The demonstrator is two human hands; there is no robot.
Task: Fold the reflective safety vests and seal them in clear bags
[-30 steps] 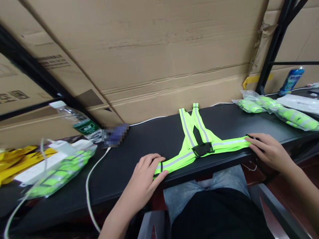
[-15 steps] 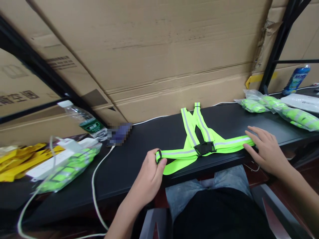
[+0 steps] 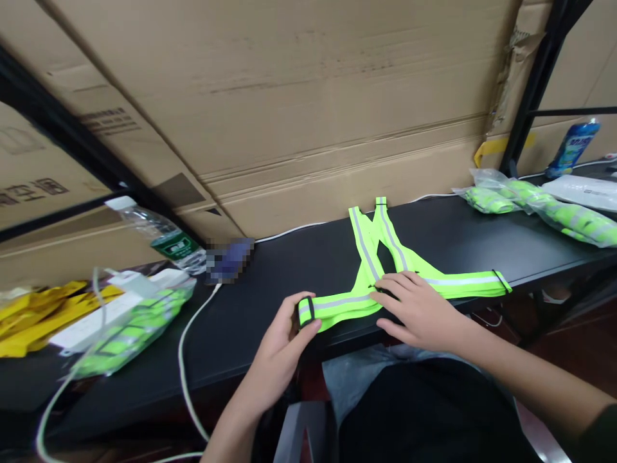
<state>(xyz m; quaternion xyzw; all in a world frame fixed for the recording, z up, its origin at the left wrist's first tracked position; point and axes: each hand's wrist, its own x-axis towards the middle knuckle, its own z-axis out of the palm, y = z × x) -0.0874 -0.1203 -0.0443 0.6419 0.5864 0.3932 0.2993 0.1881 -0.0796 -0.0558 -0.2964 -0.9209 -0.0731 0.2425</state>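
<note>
A neon yellow-green reflective strap vest (image 3: 453, 281) with grey stripes lies spread on the black table (image 3: 299, 263), two straps running up to the cardboard wall. My left hand (image 3: 284, 350) is closed on the vest's left belt end, pinching it just above the table's front edge. My right hand (image 3: 419, 308) lies flat with fingers stretched out on the vest's middle, covering the black buckle. The right belt end rests free on the table.
A water bottle (image 3: 157, 233), a power strip and white cable (image 3: 186, 360), a bagged vest (image 3: 130, 325) and yellow straps (image 3: 33, 315) sit at the left. More bagged vests (image 3: 544, 202), a white packet (image 3: 585, 188) and a blue bottle (image 3: 573, 146) lie at the right. Cardboard sheets back the table.
My right hand has left the vest's right end and moved left onto the buckle in the middle. My left hand lifted the left belt end and keeps its hold on it.
</note>
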